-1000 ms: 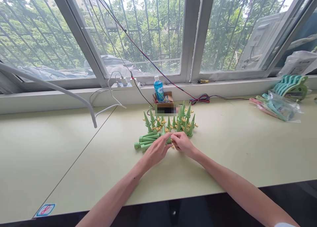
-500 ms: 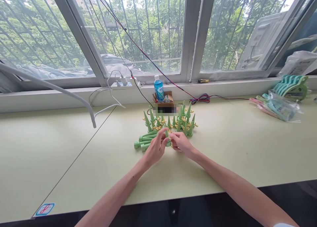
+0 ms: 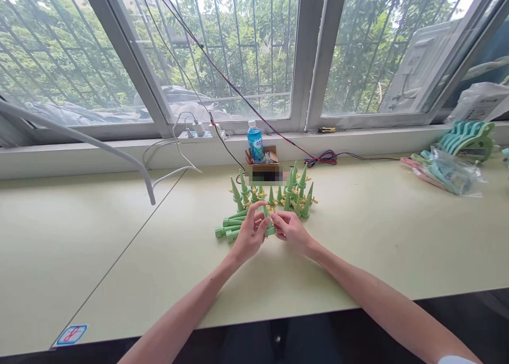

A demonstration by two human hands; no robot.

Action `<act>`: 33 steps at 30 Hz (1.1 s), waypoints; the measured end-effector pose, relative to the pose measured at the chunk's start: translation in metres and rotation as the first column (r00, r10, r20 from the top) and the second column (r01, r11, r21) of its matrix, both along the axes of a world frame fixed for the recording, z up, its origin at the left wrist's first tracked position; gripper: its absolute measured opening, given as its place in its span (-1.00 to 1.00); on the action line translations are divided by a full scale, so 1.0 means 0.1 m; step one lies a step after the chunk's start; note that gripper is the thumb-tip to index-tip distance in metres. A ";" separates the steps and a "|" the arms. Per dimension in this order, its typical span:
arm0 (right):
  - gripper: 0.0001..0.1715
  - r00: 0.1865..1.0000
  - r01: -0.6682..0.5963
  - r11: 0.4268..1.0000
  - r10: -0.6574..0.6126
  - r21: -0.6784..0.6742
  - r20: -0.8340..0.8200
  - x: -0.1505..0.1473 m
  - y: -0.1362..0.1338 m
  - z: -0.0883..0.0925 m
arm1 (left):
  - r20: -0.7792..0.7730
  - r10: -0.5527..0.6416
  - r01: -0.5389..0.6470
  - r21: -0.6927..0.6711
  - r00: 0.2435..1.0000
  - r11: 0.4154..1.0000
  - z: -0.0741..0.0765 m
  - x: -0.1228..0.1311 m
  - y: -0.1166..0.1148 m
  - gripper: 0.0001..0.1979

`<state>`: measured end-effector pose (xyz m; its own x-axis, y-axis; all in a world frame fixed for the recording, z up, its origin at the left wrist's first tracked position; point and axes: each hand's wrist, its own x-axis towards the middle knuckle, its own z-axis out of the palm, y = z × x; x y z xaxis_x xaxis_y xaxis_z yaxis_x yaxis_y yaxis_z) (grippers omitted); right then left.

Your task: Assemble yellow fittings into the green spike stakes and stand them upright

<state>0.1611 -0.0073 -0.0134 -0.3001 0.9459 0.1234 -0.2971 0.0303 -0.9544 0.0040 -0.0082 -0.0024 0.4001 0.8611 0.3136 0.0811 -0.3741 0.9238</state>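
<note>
My left hand (image 3: 249,236) and my right hand (image 3: 291,231) meet over the table, both pinched on one green plastic cone spike (image 3: 268,222) held upright between them. Just behind them stands a cluster of upright green cone spikes (image 3: 294,192) mixed with small yellow parts (image 3: 259,195). To the left of my left hand lies a row of green spikes on their sides (image 3: 231,226). What my right fingers press against the cone's base is hidden.
A small cardboard box (image 3: 265,167) and a blue drink bottle (image 3: 255,142) stand behind the spikes by the window sill. Cables (image 3: 326,157) run along the sill. Bagged teal plastic items (image 3: 453,168) lie at far right. A white tube (image 3: 119,157) reaches in from the left.
Both hands have lifted slightly with the green cone between them; my left fingers have moved up along its side and the cone now stands more upright.
</note>
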 end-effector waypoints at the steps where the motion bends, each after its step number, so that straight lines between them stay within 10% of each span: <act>1: -0.48 1.000 0.001 1.000 -0.001 0.023 0.008 0.01 0.00 0.00 | 0.029 -0.014 0.015 -0.030 0.999 0.999 0.01 0.00 0.00 -0.65; 17: -0.52 0.918 0.091 0.898 -0.244 0.430 0.314 0.08 -0.04 0.05 | 0.240 -0.136 0.198 -0.256 0.961 0.946 0.10 -0.01 0.01 -0.61; 33: -0.50 0.829 0.017 0.779 -0.361 0.626 0.428 0.04 0.00 -0.11 | 0.061 -0.006 0.011 -0.088 0.998 0.996 -0.05 0.00 0.05 -0.58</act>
<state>0.1652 -0.0075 -0.0242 -0.3021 0.7824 0.5447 0.2882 0.6196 -0.7301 0.0042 -0.0034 -0.0070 0.3902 0.8831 0.2606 0.0214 -0.2917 0.9563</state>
